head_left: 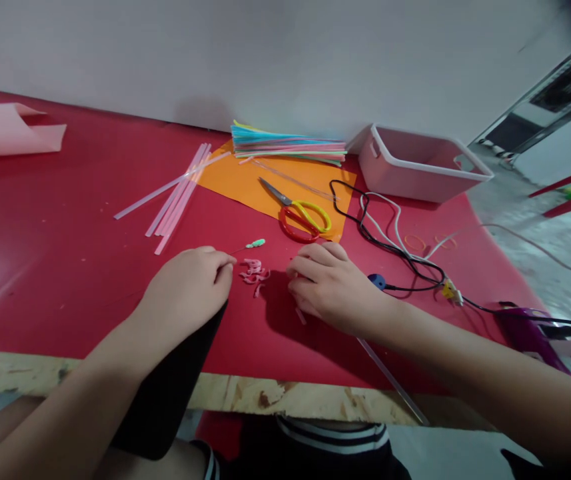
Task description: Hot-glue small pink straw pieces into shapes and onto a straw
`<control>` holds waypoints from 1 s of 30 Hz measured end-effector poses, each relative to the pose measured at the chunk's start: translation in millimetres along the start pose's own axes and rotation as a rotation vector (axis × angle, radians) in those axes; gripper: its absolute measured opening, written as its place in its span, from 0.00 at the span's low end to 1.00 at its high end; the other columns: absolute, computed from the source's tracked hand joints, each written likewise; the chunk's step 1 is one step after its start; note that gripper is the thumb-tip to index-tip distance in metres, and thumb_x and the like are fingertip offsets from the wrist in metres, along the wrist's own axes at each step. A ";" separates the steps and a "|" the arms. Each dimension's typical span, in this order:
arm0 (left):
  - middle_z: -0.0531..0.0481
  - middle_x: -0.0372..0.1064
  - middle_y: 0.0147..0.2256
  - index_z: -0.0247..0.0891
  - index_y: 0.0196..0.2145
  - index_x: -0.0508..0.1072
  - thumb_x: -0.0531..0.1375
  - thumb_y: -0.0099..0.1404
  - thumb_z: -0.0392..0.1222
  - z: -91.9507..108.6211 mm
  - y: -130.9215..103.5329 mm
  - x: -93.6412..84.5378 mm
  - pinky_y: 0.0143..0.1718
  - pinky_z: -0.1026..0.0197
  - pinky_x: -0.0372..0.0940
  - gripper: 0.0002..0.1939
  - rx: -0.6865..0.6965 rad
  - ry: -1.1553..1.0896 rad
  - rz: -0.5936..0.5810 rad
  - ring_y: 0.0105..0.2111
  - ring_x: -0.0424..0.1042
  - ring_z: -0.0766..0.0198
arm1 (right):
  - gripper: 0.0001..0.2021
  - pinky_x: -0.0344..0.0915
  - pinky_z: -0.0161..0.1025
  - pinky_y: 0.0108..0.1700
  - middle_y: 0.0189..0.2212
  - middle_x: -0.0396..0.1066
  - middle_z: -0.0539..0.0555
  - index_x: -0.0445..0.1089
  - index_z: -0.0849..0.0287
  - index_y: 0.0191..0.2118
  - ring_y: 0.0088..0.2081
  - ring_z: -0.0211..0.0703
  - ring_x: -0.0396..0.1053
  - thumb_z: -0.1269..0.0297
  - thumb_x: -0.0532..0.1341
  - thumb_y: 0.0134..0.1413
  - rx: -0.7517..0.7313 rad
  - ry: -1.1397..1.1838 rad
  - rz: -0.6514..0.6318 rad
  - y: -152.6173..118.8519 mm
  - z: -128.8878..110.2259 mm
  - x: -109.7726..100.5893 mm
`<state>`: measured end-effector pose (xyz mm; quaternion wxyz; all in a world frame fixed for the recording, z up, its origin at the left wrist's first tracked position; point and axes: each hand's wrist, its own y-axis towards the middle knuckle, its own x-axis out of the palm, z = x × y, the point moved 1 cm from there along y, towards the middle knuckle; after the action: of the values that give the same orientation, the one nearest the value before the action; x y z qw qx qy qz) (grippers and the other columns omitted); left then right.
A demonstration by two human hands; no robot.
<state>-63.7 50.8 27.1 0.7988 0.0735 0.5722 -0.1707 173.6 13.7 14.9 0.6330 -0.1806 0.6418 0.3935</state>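
Note:
My left hand (190, 283) rests on the red table, its thumb and fingers pressed together. What it pinches, if anything, is hidden; a thin dark wire with a light green twisted end (256, 244) lies just beyond its fingertips. A little heap of short curled pink pieces (254, 273) is between my hands. On the right, my right hand (328, 287) is closed, fingers curled down toward the tabletop. A short pale pink strip (300, 316) shows under it, but its grip is hidden. Scissors (298, 212) with one yellow and one red handle lie beyond it.
Bundled pipe cleaners (288, 143) and orange paper (235, 183) lie near the wall. Pink strips (178, 200) are at left, a pink bin (415, 177) at back right. Cables (390, 243) run rightward near a purple object (522, 337). A clear stick (395, 383) crosses the front edge.

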 end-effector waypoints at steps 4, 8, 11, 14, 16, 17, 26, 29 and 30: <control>0.38 0.78 0.49 0.36 0.51 0.77 0.52 0.71 0.45 4.2 -8.2 -5.0 0.45 0.51 0.66 0.19 -0.015 -0.133 0.116 0.47 0.76 0.47 | 0.04 0.59 0.43 0.46 0.32 0.76 0.53 0.73 0.58 0.33 0.41 0.45 0.68 0.70 0.62 0.59 0.024 0.180 0.183 -1.3 0.2 -6.4; 0.48 0.80 0.38 0.40 0.44 0.79 0.58 0.70 0.52 30.7 -27.2 3.1 0.35 0.61 0.66 0.16 0.091 -0.518 0.038 0.32 0.74 0.61 | 0.05 0.64 0.42 0.45 0.33 0.77 0.53 0.72 0.59 0.39 0.38 0.41 0.71 0.73 0.60 0.61 0.063 0.369 0.304 -9.7 -8.8 -18.5; 0.52 0.77 0.29 0.40 0.40 0.80 0.67 0.62 0.55 49.5 -40.0 18.1 0.27 0.64 0.62 0.16 0.098 -0.623 -0.046 0.25 0.68 0.65 | 0.06 0.67 0.42 0.46 0.36 0.77 0.55 0.72 0.61 0.43 0.39 0.41 0.73 0.73 0.59 0.64 0.043 0.470 0.308 -19.5 -17.1 -22.3; 0.54 0.76 0.27 0.41 0.34 0.80 0.65 0.64 0.44 57.9 -45.4 31.1 0.26 0.65 0.61 0.06 0.038 -0.644 -0.041 0.23 0.66 0.67 | 0.08 0.70 0.42 0.48 0.35 0.77 0.56 0.72 0.62 0.44 0.39 0.41 0.72 0.77 0.58 0.63 0.001 0.541 0.299 -29.6 -21.4 -19.4; 0.55 0.76 0.26 0.41 0.33 0.81 0.64 0.63 0.38 60.1 -45.6 35.4 0.25 0.66 0.60 0.04 0.072 -0.627 -0.034 0.22 0.66 0.68 | 0.09 0.70 0.42 0.48 0.35 0.77 0.56 0.71 0.62 0.44 0.39 0.41 0.72 0.78 0.58 0.62 -0.001 0.560 0.309 -35.5 -21.3 -15.5; 0.55 0.76 0.26 0.41 0.34 0.81 0.63 0.62 0.36 60.6 -45.1 36.4 0.25 0.66 0.60 0.06 0.097 -0.617 -0.030 0.23 0.67 0.68 | 0.09 0.70 0.42 0.47 0.35 0.77 0.56 0.71 0.61 0.44 0.39 0.41 0.73 0.78 0.58 0.62 0.014 0.566 0.315 -37.9 -20.7 -13.6; 0.53 0.71 0.25 0.37 0.33 0.78 0.60 0.59 0.33 64.0 -43.1 40.1 0.27 0.64 0.59 0.06 0.239 -0.569 -0.012 0.25 0.66 0.65 | 0.12 0.66 0.42 0.47 0.37 0.78 0.55 0.69 0.61 0.45 0.43 0.41 0.74 0.81 0.58 0.59 0.036 0.495 0.331 -42.2 -21.2 -17.6; 0.56 0.68 0.23 0.37 0.32 0.78 0.60 0.59 0.35 65.5 -42.8 42.5 0.26 0.64 0.58 0.06 0.147 -0.646 -0.037 0.22 0.62 0.67 | 0.11 0.65 0.41 0.45 0.37 0.79 0.55 0.69 0.61 0.44 0.42 0.41 0.74 0.81 0.59 0.58 0.047 0.468 0.357 -40.9 -21.9 -18.7; 0.56 0.67 0.23 0.38 0.32 0.78 0.60 0.59 0.35 66.1 -42.7 43.2 0.26 0.64 0.58 0.05 0.110 -0.692 -0.051 0.21 0.61 0.68 | 0.11 0.65 0.41 0.45 0.37 0.79 0.55 0.69 0.61 0.44 0.42 0.41 0.74 0.80 0.59 0.58 0.053 0.464 0.360 -40.8 -21.9 -18.4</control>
<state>-7.8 -17.7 12.0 0.9358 0.0401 0.2589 -0.2359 191.1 -32.8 18.7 0.3935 -0.1323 0.8013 0.4308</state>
